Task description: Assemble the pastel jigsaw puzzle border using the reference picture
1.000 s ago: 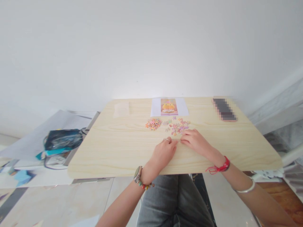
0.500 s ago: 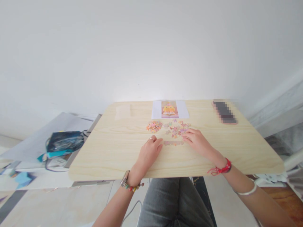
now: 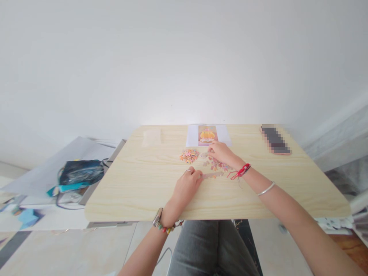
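My left hand (image 3: 187,186) rests on the table with its fingers curled at the left end of a strip of joined jigsaw pieces (image 3: 212,175). The strip lies slightly slanted, and its left end is covered by the fingertips. Above it, my right hand (image 3: 222,152) reaches over scattered jigsaw pieces (image 3: 218,165), its fingers closed together near the bottom edge of the picture sheet. Whatever is between those fingertips is hidden. A dense pile of small jigsaw pieces (image 3: 189,155) lies left of the right hand. The sheet (image 3: 192,135) carries a picture of a yellow figure (image 3: 208,134).
A phone (image 3: 276,140), blurred out, lies at the table's back right. At the back left is a pale translucent packet (image 3: 152,138). A white wall (image 3: 184,61) stands behind the wooden table (image 3: 138,188). A dark bag with teal trim (image 3: 80,173) sits left of the table.
My right hand has moved left and away from me, from the strip's right end to the far side of the scattered pieces. The strip has tilted slightly; my left hand stays at its end.
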{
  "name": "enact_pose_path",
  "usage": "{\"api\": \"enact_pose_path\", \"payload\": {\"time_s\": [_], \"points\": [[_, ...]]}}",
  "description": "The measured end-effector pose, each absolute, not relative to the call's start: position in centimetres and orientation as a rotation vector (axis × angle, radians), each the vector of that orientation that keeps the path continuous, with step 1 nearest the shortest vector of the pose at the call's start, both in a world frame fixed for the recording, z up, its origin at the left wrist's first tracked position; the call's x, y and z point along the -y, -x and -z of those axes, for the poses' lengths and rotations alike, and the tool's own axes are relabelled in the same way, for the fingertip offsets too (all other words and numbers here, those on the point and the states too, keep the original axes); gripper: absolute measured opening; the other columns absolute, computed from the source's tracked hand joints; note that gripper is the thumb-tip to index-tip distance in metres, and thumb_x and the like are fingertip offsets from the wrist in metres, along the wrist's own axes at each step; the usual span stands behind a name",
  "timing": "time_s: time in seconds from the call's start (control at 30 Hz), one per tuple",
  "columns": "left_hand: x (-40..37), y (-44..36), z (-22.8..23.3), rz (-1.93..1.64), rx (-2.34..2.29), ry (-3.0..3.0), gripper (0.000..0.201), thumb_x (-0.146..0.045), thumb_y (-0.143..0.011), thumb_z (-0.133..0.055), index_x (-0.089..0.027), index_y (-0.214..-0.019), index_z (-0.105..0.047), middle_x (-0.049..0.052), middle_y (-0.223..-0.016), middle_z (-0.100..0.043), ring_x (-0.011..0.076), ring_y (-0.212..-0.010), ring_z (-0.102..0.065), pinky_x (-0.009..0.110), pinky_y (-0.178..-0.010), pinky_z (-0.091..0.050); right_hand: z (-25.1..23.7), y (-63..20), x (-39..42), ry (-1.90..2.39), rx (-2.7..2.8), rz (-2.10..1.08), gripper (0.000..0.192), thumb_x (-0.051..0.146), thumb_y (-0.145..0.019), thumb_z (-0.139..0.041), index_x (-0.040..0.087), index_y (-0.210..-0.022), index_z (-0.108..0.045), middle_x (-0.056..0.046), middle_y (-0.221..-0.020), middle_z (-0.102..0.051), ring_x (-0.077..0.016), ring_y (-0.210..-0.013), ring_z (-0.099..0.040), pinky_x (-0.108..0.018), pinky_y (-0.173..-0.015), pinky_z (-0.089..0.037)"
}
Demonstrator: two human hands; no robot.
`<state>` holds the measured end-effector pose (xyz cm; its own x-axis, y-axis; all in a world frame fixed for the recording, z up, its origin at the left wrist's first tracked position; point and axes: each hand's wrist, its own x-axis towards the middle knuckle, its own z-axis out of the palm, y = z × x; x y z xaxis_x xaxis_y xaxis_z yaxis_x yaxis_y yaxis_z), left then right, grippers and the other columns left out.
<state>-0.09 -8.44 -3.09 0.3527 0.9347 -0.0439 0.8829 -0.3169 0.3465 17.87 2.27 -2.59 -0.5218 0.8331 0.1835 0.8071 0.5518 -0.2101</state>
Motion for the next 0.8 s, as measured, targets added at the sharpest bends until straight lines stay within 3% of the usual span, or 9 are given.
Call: {"api": "enact_pose_path", "payload": {"time_s": [0.23,0.43,0.63,0.8], "points": [[8.5,0.2,2.9,-0.222,-1.623,-2.295,0.020,-0.021,-0.089,-0.042,-0.019,-0.098,-0.059,0.006,-0.094,-0.054,0.0173,-0.087,-0.058,0.028,-0.076,-0.045,1.8,-17.9,-2.7,1.433,2.678,-0.053,0.019,0.024,-0.084,-0.052,0.015,-0.068,-0.055,-0.005,-0.073,-0.058,-0.0129,-0.059,-0.048,-0.026,-0.058,-0.032],[8.5,0.2,3.1,-0.224,-1.637,-2.288,0.021,-0.020,-0.089,-0.040,-0.020,-0.099,-0.058,0.005,-0.094,-0.054,0.0171,-0.087,-0.058,0.027,-0.076,-0.045,0.6,-20.8,0.2,1.244,2.578,-0.104,0.011,0.025,-0.085,-0.051,0.016,-0.088,-0.057,-0.008,-0.095,-0.058,-0.0184,-0.085,-0.055,-0.029,-0.074,-0.037],[8.5,0.4,3.1,-0.251,-1.635,-2.291,0.022,-0.019,-0.089,-0.039,-0.019,-0.100,-0.058,0.006,-0.095,-0.055,0.0176,-0.088,-0.059,0.027,-0.076,-0.045,2.0,-25.4,4.7,1.158,2.712,-0.061,0.009,0.022,-0.082,-0.054,0.016,-0.088,-0.057,-0.008,-0.097,-0.059,-0.0200,-0.094,-0.054,-0.032,-0.078,-0.036],[8.4,0.4,3.1,-0.253,-1.631,-2.282,0.021,-0.018,-0.088,-0.039,-0.018,-0.097,-0.059,0.006,-0.095,-0.055,0.0180,-0.087,-0.059,0.028,-0.076,-0.045,3.0,-27.7,5.7,1.247,2.739,0.041,0.010,0.018,-0.084,-0.049,0.016,-0.084,-0.058,-0.008,-0.090,-0.060,-0.0197,-0.089,-0.055,-0.033,-0.076,-0.036]]}}
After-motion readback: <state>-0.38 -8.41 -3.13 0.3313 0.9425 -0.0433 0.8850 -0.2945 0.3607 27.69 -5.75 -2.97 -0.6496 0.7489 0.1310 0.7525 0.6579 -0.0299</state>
